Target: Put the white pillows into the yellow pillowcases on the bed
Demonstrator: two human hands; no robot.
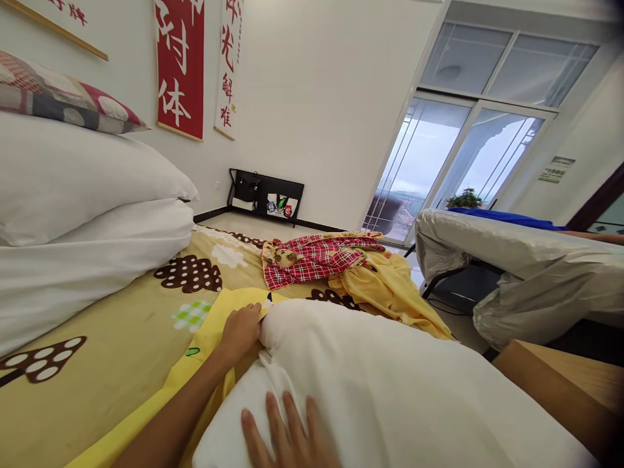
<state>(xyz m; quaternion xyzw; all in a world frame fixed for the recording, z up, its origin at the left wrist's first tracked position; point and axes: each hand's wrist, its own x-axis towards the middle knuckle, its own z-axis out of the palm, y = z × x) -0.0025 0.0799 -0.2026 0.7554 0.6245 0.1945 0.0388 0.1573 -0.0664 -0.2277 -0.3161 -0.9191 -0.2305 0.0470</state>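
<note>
A plump white pillow [370,364] lies in front of me, its near end partly inside a yellow pillowcase [209,331]. My left hand [242,333] is closed on the edge of the yellow pillowcase, right beside the pillow's left corner. Flat against the pillow's white side rests my right hand [290,435], fingers spread; its wrist is cut off by the lower edge of the view. Beneath everything is a bed with a tan sheet [121,370] patterned with brown dotted shapes.
Two white pillows [88,175] are stacked at left with a patchwork pillow [63,97] on top. A red plaid cloth [316,253] and a crumpled yellow cloth [390,286] lie beyond. At right stand a plastic-covered table [517,240] and a cardboard-coloured box [575,370].
</note>
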